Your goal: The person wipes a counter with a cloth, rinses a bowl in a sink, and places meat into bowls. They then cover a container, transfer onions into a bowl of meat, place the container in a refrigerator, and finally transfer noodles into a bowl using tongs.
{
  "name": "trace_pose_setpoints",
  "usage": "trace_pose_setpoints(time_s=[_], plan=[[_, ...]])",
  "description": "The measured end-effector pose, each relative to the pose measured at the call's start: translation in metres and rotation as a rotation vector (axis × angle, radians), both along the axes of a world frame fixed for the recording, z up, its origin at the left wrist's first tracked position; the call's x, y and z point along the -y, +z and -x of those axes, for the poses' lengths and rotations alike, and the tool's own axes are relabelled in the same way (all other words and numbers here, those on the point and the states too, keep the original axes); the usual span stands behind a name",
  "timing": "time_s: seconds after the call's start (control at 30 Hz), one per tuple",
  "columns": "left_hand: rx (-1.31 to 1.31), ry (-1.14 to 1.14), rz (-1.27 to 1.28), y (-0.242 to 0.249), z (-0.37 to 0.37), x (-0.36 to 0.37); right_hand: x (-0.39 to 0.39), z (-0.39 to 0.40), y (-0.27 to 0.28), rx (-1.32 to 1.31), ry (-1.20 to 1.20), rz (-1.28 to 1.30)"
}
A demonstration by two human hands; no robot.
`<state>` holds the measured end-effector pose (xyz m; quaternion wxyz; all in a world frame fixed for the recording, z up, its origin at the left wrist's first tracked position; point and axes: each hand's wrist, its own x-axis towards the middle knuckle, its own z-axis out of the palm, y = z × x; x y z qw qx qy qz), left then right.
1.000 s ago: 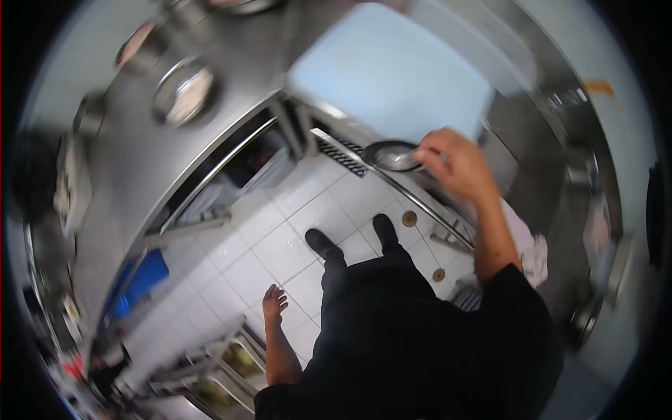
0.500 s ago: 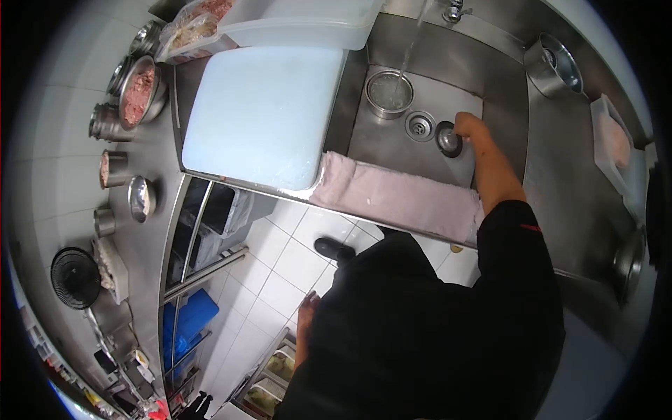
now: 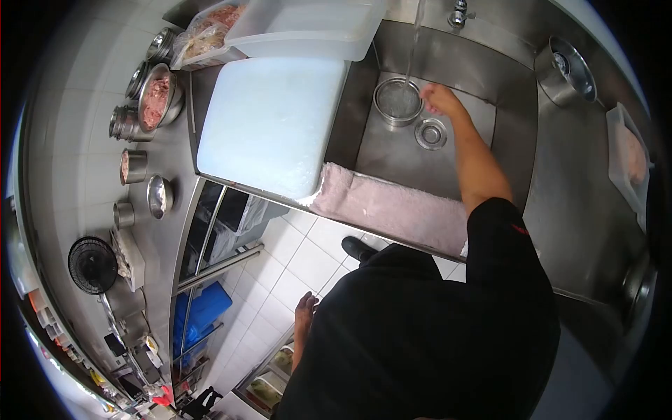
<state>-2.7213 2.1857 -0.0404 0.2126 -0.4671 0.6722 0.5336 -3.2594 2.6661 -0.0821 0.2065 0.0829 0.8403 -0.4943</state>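
Observation:
My right hand (image 3: 441,102) is over the steel sink (image 3: 399,157), its fingers loose and holding nothing, fingertips close to the rim of a round metal pot (image 3: 397,112). Water from the tap (image 3: 458,14) runs in a stream into this pot, which stands on the sink floor. Just below the hand, a round metal drain stopper (image 3: 430,133) sits at the drain. My left hand (image 3: 306,306) hangs low beside my body above the tiled floor, fingers slightly bent with nothing in them.
A pink towel (image 3: 392,210) lies along the sink's front edge. Left of it is a pale blue cutting board (image 3: 269,126), with a clear plastic tub (image 3: 308,31) behind. Bowls of minced meat (image 3: 155,101) stand along the left counter; a steel pot (image 3: 565,73) stands right.
My right hand has let go of the round metal stopper, now at the drain, and moved left towards the pot. The view has shifted slightly.

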Motion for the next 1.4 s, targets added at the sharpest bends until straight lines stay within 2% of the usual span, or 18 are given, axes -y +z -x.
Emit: trace_pose_setpoints(time_s=[0.1, 0.2, 0.23, 0.33, 0.43, 0.53, 0.63, 0.73, 0.83, 0.9, 1.0, 1.1, 1.2, 1.3, 1.4], plan=[[-0.15, 0.046, -0.129, -0.051, -0.015, 0.016, 0.038, 0.022, 0.028, -0.076, -0.069, 0.027], [-0.109, 0.011, -0.068, -0.048, -0.009, 0.009, 0.055, 0.034, 0.029, -0.097, -0.147, 0.102], [-0.064, -0.122, 0.006, -0.046, -0.007, 0.008, 0.059, 0.037, 0.028, -0.09, -0.168, 0.132], [0.032, -0.482, 0.21, -0.053, -0.022, 0.021, 0.067, 0.042, 0.041, 0.081, -0.126, -0.095], [-0.035, -0.553, 0.253, -0.076, -0.054, 0.032, 0.072, 0.034, 0.029, -0.058, -0.296, 0.009], [-0.057, -0.528, 0.251, -0.09, -0.07, 0.033, 0.067, 0.047, 0.01, -0.037, -0.147, -0.15], [-0.063, -0.502, 0.244, -0.097, -0.074, 0.032, 0.07, 0.042, 0.01, -0.314, 0.056, -0.466], [-0.069, -0.459, 0.23, -0.099, -0.068, 0.03, 0.065, 0.051, -0.002, -0.344, 0.171, -0.446], [-0.079, -0.381, 0.189, -0.103, -0.061, 0.03, 0.063, 0.057, -0.006, -0.251, 0.262, -0.409], [-0.097, -0.242, 0.096, -0.102, -0.057, 0.029, 0.069, 0.05, 0.01, -0.28, 0.296, -0.467], [-0.16, 0.16, -0.197, -0.097, -0.056, 0.025, 0.073, 0.043, 0.03, -0.273, 0.33, -0.487], [-0.142, 0.051, -0.085, -0.092, -0.052, 0.018, 0.075, 0.044, 0.037, -0.259, 0.44, -0.527], [0.057, -0.252, 0.122, -0.076, -0.044, 0.01, 0.077, 0.051, 0.03, -0.209, 0.485, -0.596], [-0.025, -0.271, 0.137, -0.11, -0.069, 0.018, 0.076, 0.054, 0.022, -0.235, 0.498, -0.598], [-0.157, -0.512, 0.204, -0.129, -0.087, 0.032, 0.073, 0.064, 0.003, -0.261, 0.511, -0.572]])
